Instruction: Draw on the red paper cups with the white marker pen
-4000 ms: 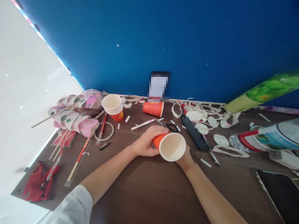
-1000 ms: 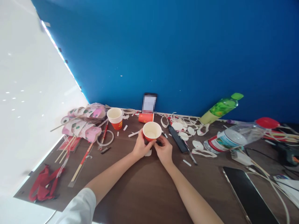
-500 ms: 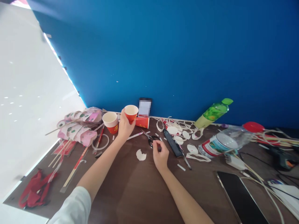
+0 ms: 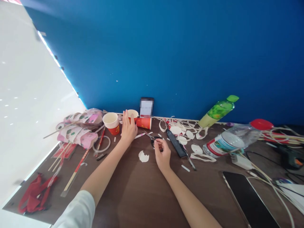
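Note:
My left hand [image 4: 129, 129] has its fingers stretched upward and apart in front of an upright red paper cup [image 4: 133, 113], hiding much of it. Left of that hand stands a stack of nested red paper cups [image 4: 111, 122]; to its right, another red paper cup [image 4: 144, 123] lies on its side. My right hand [image 4: 162, 154] is closed, thumb and fingertips together, right at the black handles of a pair of scissors [image 4: 151, 138]. Whether it grips them I cannot tell. A torn white paper disc [image 4: 143, 156] lies on the table between my hands.
White paper rings and discs [image 4: 180, 131] are heaped at the back. Right stand a tilted green bottle [image 4: 217, 111] and a plastic bottle [image 4: 223, 144]; a phone [image 4: 247, 196] and cables lie nearer. Left are pink paper pieces [image 4: 78, 133], sticks and a red ribbon [image 4: 35, 196].
The cup that my left hand was holding up has come down to the table, and the fingers have spread from it. My right hand has shifted slightly closer over the scissors' handles.

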The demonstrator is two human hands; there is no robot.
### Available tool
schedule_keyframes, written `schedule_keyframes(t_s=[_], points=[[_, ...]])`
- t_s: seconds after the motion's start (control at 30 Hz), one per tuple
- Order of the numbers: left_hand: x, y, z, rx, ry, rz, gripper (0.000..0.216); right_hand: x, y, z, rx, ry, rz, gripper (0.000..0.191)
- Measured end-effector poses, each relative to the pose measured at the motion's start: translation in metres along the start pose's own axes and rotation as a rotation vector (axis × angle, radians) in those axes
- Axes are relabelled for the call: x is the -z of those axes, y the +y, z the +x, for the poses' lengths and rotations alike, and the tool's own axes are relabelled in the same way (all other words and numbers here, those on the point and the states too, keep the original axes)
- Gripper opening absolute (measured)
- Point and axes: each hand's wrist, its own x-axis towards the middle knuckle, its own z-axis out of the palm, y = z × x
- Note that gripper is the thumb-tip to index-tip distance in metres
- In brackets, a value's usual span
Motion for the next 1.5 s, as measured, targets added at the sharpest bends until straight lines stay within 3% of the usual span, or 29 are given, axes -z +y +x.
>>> schedule_keyframes(t_s=[0.27, 0.4, 0.63, 0.8, 1.0, 1.07, 1.17, 1.37, 1.5], points=[[-0.008, 0.012, -0.003, -0.29, -0.136, -0.124, 0.042, -0.002, 0.0, 0.0, -0.027, -0.02, 0.031, 0.022], [-0.014, 0.016, -0.006, -0.297, -0.189, -0.182, 0.04, -0.003, 0.002, 0.0, -0.029, -0.06, 0.034, 0.023], [-0.029, 0.019, -0.004, -0.346, -0.304, -0.081, 0.05, -0.003, 0.0, -0.001, -0.095, -0.137, 0.088, 0.022], [-0.033, 0.031, 0.015, -0.307, -0.348, 0.036, 0.052, -0.003, -0.002, -0.003, -0.099, -0.174, 0.098, 0.035], [-0.034, 0.041, 0.025, -0.274, -0.316, -0.006, 0.045, -0.003, -0.001, -0.004, -0.1, -0.161, 0.091, 0.028], [-0.038, 0.046, 0.022, -0.246, -0.279, -0.063, 0.053, -0.004, 0.0, -0.004, -0.097, -0.165, 0.084, 0.027], [-0.048, 0.054, 0.014, -0.069, -0.114, -0.38, 0.064, -0.003, -0.001, -0.005, -0.09, -0.17, 0.075, 0.026], [-0.061, 0.059, 0.005, 0.091, -0.172, -0.54, 0.04, -0.003, -0.003, -0.005, -0.077, -0.192, 0.07, 0.026], [-0.058, 0.058, 0.005, 0.085, -0.176, -0.553, 0.05, -0.003, -0.004, -0.004, -0.063, -0.207, 0.073, 0.024]])
